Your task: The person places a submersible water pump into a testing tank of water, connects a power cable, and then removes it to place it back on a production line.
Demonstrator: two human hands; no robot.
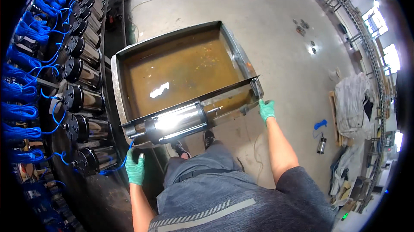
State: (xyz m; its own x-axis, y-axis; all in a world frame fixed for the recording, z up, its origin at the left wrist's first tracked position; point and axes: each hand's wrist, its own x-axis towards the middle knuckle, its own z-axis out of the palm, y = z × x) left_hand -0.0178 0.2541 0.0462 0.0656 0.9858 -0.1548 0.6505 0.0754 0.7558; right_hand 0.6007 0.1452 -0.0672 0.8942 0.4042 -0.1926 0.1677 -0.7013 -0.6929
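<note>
A shiny metal cylinder with black end caps [179,122], which looks like a pump or motor, lies sideways on a metal rack [230,90] across the near side of a tank [115,77]. A thin shaft sticks out of its right end; a blue cable [122,166] runs from the left. In a green glove, my left hand [135,169] has its fingers at the rack's left end, thumb raised apart. My right hand [267,110], gloved alike, holds the rack's right end by a thin metal handle, below a small clamp [256,86]. Both fingertips are partly hidden.
Brownish water [185,70] fills the tank. On the left, several similar cylinders [88,128] stand in rows with blue cable coils [21,111]. A small cylinder [321,146] lies on the floor at right, near a pallet under grey sheeting [355,102]. My shoes [208,138] are close behind the tank.
</note>
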